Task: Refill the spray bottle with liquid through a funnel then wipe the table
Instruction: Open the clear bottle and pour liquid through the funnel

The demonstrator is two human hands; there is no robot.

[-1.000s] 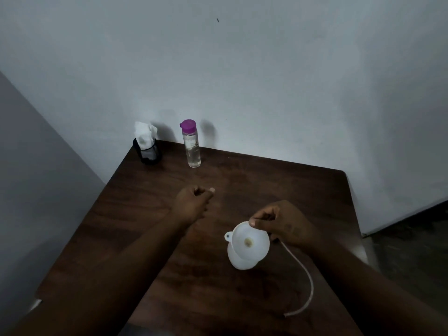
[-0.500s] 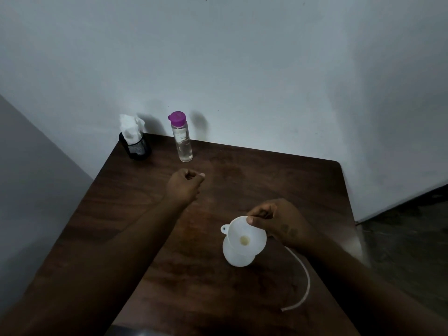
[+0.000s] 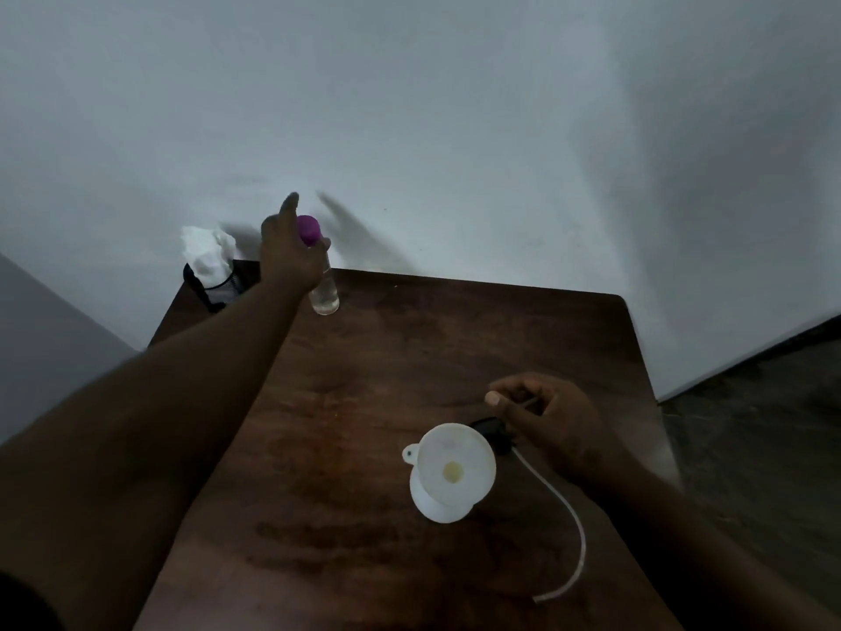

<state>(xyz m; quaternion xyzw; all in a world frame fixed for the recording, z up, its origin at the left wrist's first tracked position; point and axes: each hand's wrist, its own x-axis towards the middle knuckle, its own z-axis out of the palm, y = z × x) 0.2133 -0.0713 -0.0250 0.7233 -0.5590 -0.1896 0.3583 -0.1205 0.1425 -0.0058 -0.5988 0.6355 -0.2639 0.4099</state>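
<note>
A white funnel (image 3: 456, 464) stands in the neck of a white spray bottle (image 3: 432, 505) on the near right of the brown table (image 3: 364, 403). My right hand (image 3: 553, 419) hovers just behind the funnel, fingers loosely curled and off its rim. The black spray head (image 3: 489, 430) with its white tube (image 3: 571, 526) lies beside the bottle, partly under that hand. At the far left stands a clear bottle (image 3: 324, 293) with a purple cap (image 3: 309, 229). My left hand (image 3: 289, 252) is wrapped around its upper part, one finger raised.
A black holder with white tissue (image 3: 207, 257) stands at the table's far left corner, close to the clear bottle. White walls meet the table's far edge and left side. Dark floor (image 3: 751, 425) lies beyond the right edge.
My left hand has reached forward from mid-table to the clear bottle and closed around it. My right hand has let go of the funnel rim and drawn back slightly.
</note>
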